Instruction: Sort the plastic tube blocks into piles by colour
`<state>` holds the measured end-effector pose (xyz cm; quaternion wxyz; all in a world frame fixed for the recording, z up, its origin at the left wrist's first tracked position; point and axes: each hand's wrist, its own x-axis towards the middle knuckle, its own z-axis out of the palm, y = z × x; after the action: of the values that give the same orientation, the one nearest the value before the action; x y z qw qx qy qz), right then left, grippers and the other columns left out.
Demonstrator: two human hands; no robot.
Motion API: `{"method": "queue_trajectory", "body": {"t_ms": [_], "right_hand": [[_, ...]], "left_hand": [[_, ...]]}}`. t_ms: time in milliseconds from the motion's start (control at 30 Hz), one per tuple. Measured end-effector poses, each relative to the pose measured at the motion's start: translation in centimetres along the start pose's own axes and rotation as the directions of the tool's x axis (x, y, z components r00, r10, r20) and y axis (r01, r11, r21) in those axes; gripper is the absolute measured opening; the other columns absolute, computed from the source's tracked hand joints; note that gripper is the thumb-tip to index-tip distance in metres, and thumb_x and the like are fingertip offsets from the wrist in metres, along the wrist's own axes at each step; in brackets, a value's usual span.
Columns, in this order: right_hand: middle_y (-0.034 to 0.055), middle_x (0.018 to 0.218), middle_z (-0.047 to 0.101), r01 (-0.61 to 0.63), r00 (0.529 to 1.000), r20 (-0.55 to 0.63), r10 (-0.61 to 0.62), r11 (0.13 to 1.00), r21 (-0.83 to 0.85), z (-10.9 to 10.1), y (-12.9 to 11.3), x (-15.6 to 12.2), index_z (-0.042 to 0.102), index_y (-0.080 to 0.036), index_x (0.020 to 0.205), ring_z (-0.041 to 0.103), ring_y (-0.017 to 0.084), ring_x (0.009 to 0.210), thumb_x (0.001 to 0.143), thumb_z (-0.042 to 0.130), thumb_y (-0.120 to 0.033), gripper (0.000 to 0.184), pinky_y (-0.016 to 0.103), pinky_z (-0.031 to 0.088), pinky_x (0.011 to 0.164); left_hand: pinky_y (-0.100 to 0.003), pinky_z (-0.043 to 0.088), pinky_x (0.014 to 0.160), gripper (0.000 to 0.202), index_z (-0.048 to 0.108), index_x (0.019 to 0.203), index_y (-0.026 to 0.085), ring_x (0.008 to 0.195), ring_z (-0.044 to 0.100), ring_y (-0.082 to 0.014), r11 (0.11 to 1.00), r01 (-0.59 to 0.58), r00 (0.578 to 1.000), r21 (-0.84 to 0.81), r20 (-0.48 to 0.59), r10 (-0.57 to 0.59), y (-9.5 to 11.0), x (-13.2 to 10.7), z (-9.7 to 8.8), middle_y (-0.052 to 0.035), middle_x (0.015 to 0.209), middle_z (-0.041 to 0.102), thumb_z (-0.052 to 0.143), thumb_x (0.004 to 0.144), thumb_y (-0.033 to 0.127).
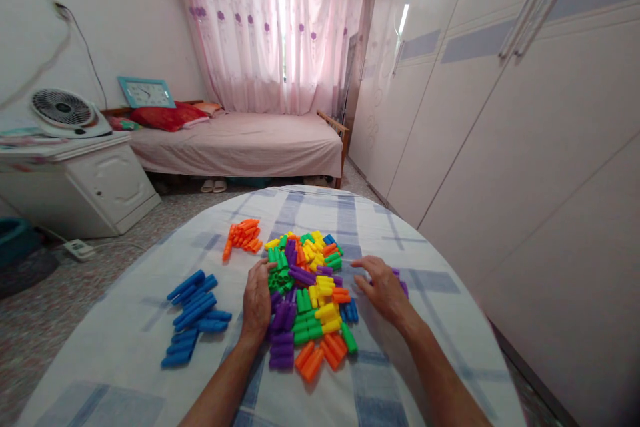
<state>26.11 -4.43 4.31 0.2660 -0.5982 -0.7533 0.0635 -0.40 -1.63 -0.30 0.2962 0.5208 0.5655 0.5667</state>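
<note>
A mixed pile of plastic tube-shaped building pieces, in green, yellow, purple, orange and blue, covers the middle of the table. My left hand rests along the pile's left side, its fingers stretched out against some green pieces. Just right of the pile is my right hand, thumb and index finger apart with nothing between them. Some purple pieces show partly from behind that hand. Blue pieces lie in a separate group at the left, and orange pieces form another group farther back.
A blue-and-white checked cloth covers the round table. Beyond it stands a bed below pink curtains. White wardrobe doors line the right side. At the left, a fan sits on a white cabinet.
</note>
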Motion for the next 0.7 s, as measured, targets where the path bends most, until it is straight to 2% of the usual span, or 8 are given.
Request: {"method": "queue_trajectory", "body": {"t_ms": [133,400,567,700], "right_hand": [[0.005,0.101,0.064,0.028,0.998,0.051,-0.029,1.0,0.003,1.8,-1.9,0.1,0.063,-0.021,0.102,0.052,0.02,0.102,0.08,0.052,-0.016,0.025,0.033,0.038,0.091],[0.0051,0.097,0.062,-0.005,0.999,0.053,0.002,0.999,0.05,3.4,-1.7,0.1,0.066,-0.021,0.094,0.052,0.02,0.099,0.082,0.054,-0.022,0.017,0.033,0.038,0.089],[0.0053,0.094,0.062,-0.014,0.996,-0.084,0.021,0.997,0.08,2.6,-1.9,0.1,0.061,-0.02,0.09,0.052,0.02,0.097,0.078,0.052,-0.017,0.016,0.033,0.039,0.088],[0.0062,0.101,0.062,-0.108,0.97,-0.214,0.118,0.992,0.06,0.4,0.4,0.2,0.06,-0.022,0.089,0.05,0.022,0.106,0.077,0.049,-0.022,0.016,0.037,0.037,0.092]], "left_hand": [[-0.043,0.039,0.102,0.049,0.06,0.1,0.019,0.108,0.055,-0.0213,1.0,0.004,1.0,0.01,-0.007,-0.004,0.1,0.0,0.0,-0.0074,0.113,0.059,0.025,0.09,0.051],[-0.041,0.035,0.104,0.051,0.061,0.098,0.019,0.115,0.049,-0.0218,1.0,-0.004,1.0,0.013,-0.008,0.004,0.3,-0.1,0.0,-0.0077,0.118,0.057,0.024,0.09,0.054],[-0.041,0.034,0.105,0.052,0.061,0.1,0.019,0.114,0.05,-0.0213,1.0,0.005,1.0,0.004,0.012,-0.005,-0.1,0.0,0.0,-0.0077,0.119,0.056,0.023,0.09,0.053],[-0.04,0.032,0.107,0.054,0.061,0.099,0.019,0.117,0.048,-0.0212,0.999,-0.025,1.0,0.021,0.017,0.025,-0.4,0.1,-0.1,-0.008,0.119,0.056,0.021,0.09,0.054]]}}
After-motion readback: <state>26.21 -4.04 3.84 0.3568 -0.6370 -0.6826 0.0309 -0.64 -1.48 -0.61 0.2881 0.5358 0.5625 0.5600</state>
